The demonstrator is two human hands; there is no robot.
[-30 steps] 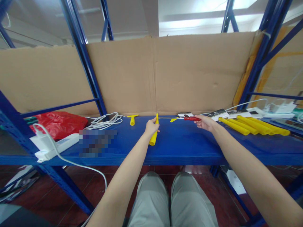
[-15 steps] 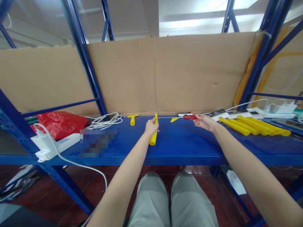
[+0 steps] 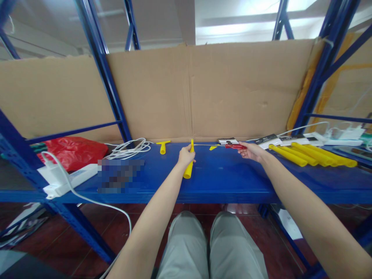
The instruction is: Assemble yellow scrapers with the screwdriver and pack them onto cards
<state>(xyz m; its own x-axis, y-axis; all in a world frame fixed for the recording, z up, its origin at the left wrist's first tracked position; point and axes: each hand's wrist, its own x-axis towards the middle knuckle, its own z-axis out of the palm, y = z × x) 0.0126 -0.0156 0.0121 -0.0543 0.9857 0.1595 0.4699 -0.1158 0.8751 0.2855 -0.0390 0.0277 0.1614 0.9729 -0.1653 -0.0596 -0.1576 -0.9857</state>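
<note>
My left hand (image 3: 186,156) is closed around a yellow plastic handle (image 3: 188,170), which has a wide round end toward me and a narrow head at the top. In my right hand (image 3: 251,151) is a screwdriver (image 3: 235,146) with a red grip, held by the fingers at its rear end. Its thin shaft points left, and the tip meets or comes very near the head of the yellow handle. A small yellow piece (image 3: 214,147) lies on the shelf below the shaft. To the left stands a yellow T-shaped part (image 3: 163,147).
Several yellow tubes (image 3: 302,155) lie at the right beside small black-and-white boxes (image 3: 266,141). On the left are a coiled white cable (image 3: 132,148), a red plastic bag (image 3: 77,152) and a white power strip (image 3: 75,177). A cardboard panel (image 3: 232,89) closes the back of the blue shelf (image 3: 221,186).
The screwdriver's red grip has shifted slightly right and down, with its shaft now plainer to see. My left hand and the yellow handle have stayed in place.
</note>
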